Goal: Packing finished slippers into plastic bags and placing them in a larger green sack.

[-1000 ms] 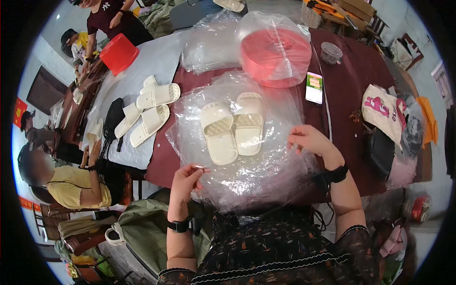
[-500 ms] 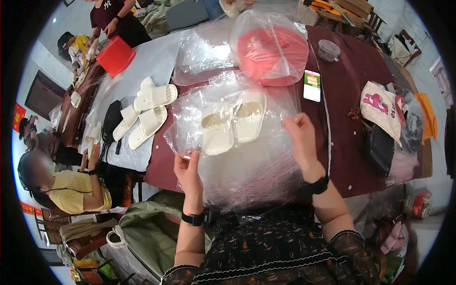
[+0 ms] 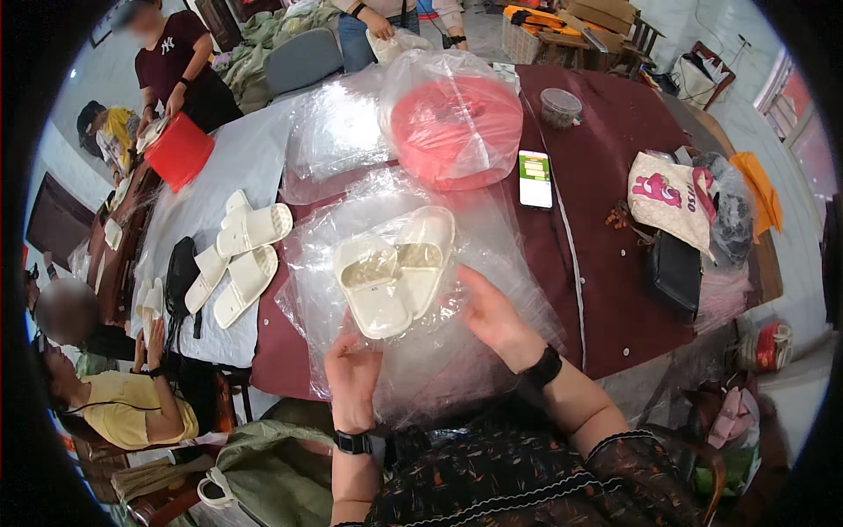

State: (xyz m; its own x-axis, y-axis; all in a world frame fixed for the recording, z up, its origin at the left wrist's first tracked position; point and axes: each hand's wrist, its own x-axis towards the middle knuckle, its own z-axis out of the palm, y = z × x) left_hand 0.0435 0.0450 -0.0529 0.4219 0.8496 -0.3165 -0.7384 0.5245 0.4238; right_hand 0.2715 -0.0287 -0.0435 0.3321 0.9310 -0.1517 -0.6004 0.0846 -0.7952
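A pair of white slippers lies inside a clear plastic bag, the two overlapping with toes toward me. My left hand is at the bag's near left side, its fingertips partly hidden at the slipper's edge and closed on the plastic. At the right side, my right hand grips the bag with its fingers against the right slipper. Beneath them a stack of clear bags covers the near table edge. More white slippers rest loose to the left.
A red round bundle in clear plastic stands at the back. On the dark red table are a phone, a lidded tub and a printed pouch. A black bag lies left. Other people work at left, one with a red bucket.
My hands have moved inward from the bag's edges to the slippers. The slippers have come together, tilted and overlapping. The whole view has shifted, and the person at back left has tilted the red bucket.
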